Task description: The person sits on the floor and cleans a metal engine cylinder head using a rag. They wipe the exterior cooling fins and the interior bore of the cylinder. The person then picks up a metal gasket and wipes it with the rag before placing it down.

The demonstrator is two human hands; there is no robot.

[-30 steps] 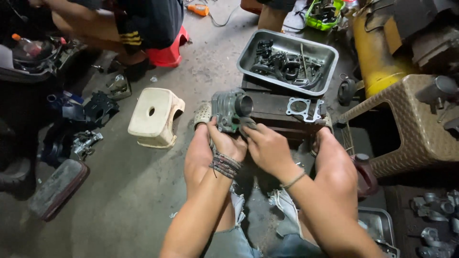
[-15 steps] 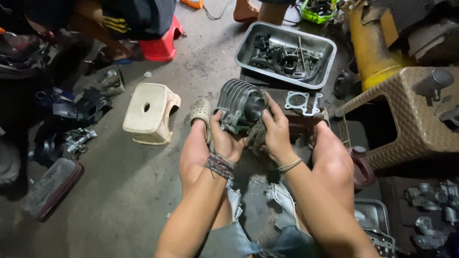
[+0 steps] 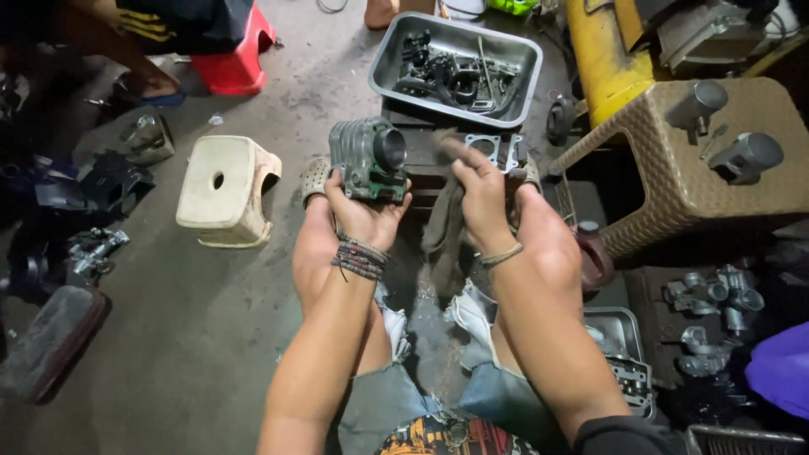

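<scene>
My left hand (image 3: 364,212) holds a grey finned engine cylinder (image 3: 369,158) from below, its round bore turned toward the right. My right hand (image 3: 479,192) is beside it, a little apart, gripping a dark greasy rag (image 3: 442,229) that hangs down between my knees. Just beyond both hands lies a thin metal gasket (image 3: 495,148) on a dark block. I am sitting low over the concrete floor with both forearms stretched forward.
A grey metal tray (image 3: 516,50) of engine parts stands ahead. A cream plastic stool (image 3: 226,190) is to the left, a brown wicker stool (image 3: 684,179) with two metal parts to the right. Another person sits by a red stool (image 3: 233,64) at upper left. Loose parts litter both sides.
My right hand has come off the cylinder and drawn back to the right with the rag. The left hand now holds the cylinder alone, turned so its bore shows.
</scene>
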